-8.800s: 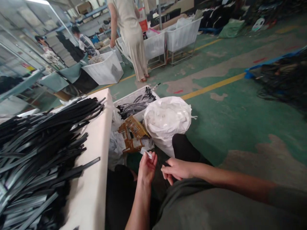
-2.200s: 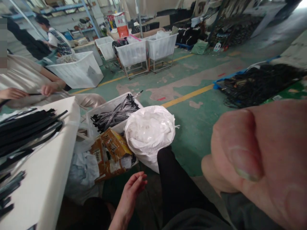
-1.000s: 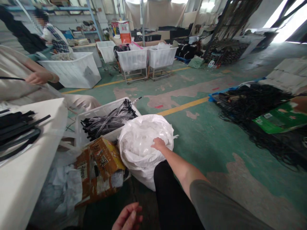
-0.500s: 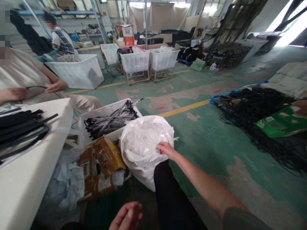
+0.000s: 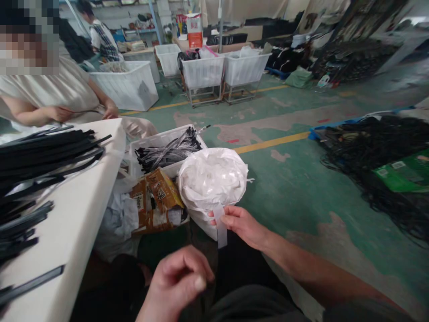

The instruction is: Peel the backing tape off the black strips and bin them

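nearest, the left hand rises from the bottom edge, fingers loosely curled, thumb close to them; i cannot tell whether they meet. the right forearm slants in from the lower right, and the right hand pinches a pale strip nearly upright between thumb and fingers, before the white sack. beyond, black strips fill a crate.

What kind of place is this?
Probably a factory workshop: there are big white bins, lots of black strips on a table, and a yellow line along the green floor.
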### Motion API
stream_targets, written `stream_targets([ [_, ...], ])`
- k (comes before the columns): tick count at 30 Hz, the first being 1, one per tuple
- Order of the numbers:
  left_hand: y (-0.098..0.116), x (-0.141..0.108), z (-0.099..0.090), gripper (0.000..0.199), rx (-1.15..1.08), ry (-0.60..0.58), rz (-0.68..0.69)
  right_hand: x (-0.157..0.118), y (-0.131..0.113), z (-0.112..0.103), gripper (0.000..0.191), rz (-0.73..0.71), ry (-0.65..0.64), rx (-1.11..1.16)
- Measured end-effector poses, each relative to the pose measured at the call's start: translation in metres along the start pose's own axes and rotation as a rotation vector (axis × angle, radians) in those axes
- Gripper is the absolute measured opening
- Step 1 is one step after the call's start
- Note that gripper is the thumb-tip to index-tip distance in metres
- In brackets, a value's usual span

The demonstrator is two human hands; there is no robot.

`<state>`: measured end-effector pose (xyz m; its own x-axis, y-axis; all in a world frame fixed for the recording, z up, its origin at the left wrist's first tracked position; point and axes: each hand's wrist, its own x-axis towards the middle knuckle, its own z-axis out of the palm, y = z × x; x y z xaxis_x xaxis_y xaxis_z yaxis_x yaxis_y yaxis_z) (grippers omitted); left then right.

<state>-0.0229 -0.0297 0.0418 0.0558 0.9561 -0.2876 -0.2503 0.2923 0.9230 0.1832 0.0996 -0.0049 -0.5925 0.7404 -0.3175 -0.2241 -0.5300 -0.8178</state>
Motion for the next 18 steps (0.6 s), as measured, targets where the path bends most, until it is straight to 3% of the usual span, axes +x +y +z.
stream_targets([
  [3, -0.017, 0.019, 0.004, 0.031, -0.015, 0.034, -0.063, -0.014, 0.010, 0.024, 0.023, -0.061, -0.056, -0.091],
  [7, -0.040, 0.019, 0.004, 0.046, -0.077, -0.012, -0.115, -0.017, 0.027, 0.046, 0.020, -0.142, -0.068, -0.215],
  [10, -0.049, 0.017, 0.001, 0.033, -0.052, 0.029, -0.118, -0.016, 0.039, 0.055, 0.021, -0.162, -0.025, -0.272],
  [14, -0.060, 0.024, -0.006, 0.034, 0.007, -0.048, -0.151, -0.004, 0.056, 0.053, 0.034, 0.042, 0.008, 0.033],
  [18, -0.078, 0.026, -0.008, 0.039, 0.004, -0.169, -0.255, 0.030, 0.067, 0.036, 0.035, 0.231, 0.101, 0.244],
])
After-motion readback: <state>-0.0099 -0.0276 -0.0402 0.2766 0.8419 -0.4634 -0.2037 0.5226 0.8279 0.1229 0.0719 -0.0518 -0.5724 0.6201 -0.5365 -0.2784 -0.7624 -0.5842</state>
